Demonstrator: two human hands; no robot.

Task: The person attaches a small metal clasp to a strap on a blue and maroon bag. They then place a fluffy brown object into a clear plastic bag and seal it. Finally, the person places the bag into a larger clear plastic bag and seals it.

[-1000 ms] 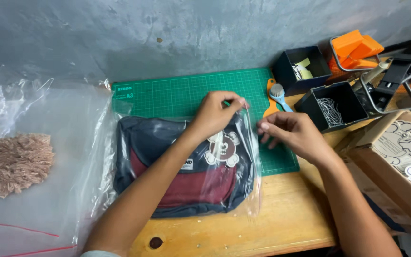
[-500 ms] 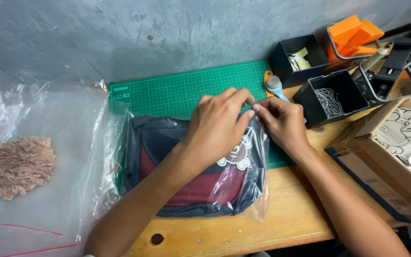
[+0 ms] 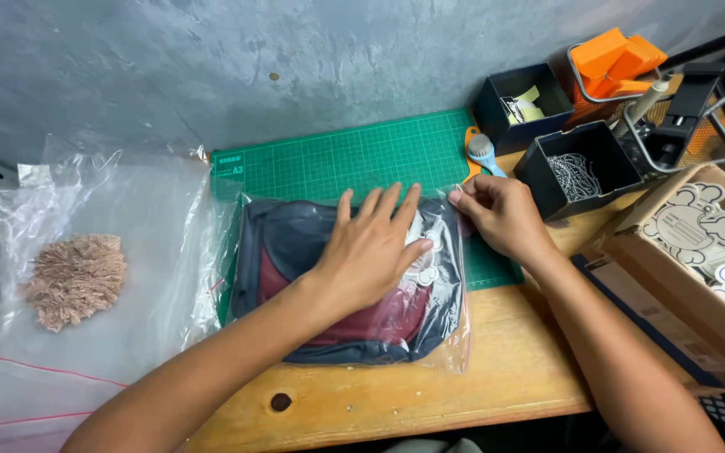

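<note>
Left hand: my left hand (image 3: 372,252) lies flat, palm down, fingers spread, on the clear plastic bag holding a folded navy and maroon garment (image 3: 341,289).
Right hand: my right hand (image 3: 501,216) is at the bag's upper right corner, fingertips drawn together and pinching the plastic edge there.
Bag's place: it rests half on the green gridded cutting mat (image 3: 354,155), half on the bare wooden bench (image 3: 497,377), directly in front of me.
Doing it well: I judge this to be flattening and closing the bag. I would keep the palm pressing from the middle outward so air leaves toward the open edge, and keep the pinched edge taut and straight so it shuts without wrinkles.
Watch for: the garment's fold creeping toward the edge.
Nearby: a black open box of small metal chains (image 3: 582,170) sits just beyond my right hand; a pile of larger clear bags with a pinkish fluffy tuft (image 3: 75,278) lies well to the left.
</note>
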